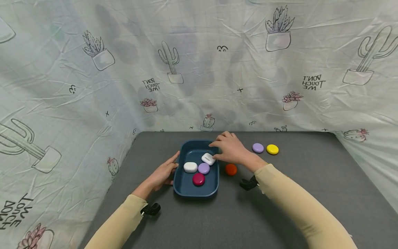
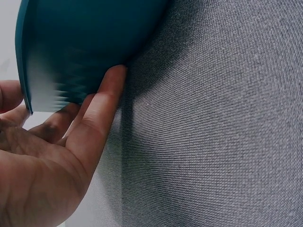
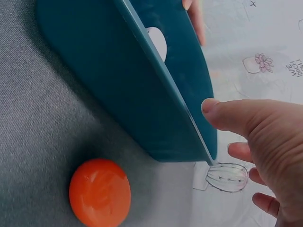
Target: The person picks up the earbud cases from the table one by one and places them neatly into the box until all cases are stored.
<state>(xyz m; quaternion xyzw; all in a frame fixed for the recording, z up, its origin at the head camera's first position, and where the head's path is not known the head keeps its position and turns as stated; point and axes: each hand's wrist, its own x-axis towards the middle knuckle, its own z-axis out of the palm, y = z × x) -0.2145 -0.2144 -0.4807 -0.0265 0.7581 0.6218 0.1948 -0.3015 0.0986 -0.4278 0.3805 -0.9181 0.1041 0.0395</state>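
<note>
Fingers of my left hand point(image 1: 161, 175) lie extended against a blue, round-cornered tray point(image 1: 195, 191), apparently steadying it on the grey worktop point(image 1: 199, 224); my right hand point(image 1: 231, 149), spread and empty, hovers over its rim beside the glossy white rounded piece point(image 1: 207, 158) inside.

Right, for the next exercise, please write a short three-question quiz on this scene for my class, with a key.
1. Count: how many things show inside the blue tray?
2. True or false: the orange piece lies outside the tray.
3. Choose: which hand has its fingers against the tray's left side? A) right; B) left; C) neither.

Key:
1. Four: two white pieces, one lilac piece and one dark red piece.
2. True.
3. B, the left hand.
</note>
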